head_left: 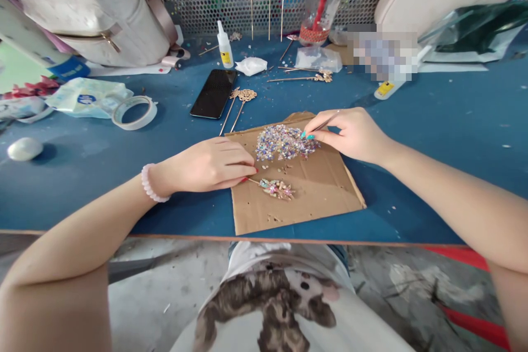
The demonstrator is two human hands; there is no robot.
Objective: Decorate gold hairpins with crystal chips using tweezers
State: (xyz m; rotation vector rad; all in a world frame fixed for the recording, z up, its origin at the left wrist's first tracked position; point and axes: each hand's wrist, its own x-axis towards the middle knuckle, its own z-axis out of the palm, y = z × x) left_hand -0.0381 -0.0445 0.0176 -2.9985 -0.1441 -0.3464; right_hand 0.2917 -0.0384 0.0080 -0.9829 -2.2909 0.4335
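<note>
My left hand [216, 164] is closed on the thin stem of a hairpin [277, 188], whose head carries pink, pale blue and gold decoration. That head lies over a piece of brown cardboard [325, 192]. In my right hand [350, 131] a pair of tweezers [328, 121] is pinched, with the tips down at the right part of a heap of small sparkling rhinestones [276, 142]. The heap spreads over the upper half of the cardboard. Whether the tweezers grip a stone is too small to tell.
Behind the cardboard lie gold hairpins [247, 95], a black phone [213, 93] and a glue bottle [225, 47]. To the left are a tape roll [135, 113] and a wipes pack [88, 97]. A red-handled cup [325, 3] stands by the mesh panel; another glue bottle [388, 88] lies right.
</note>
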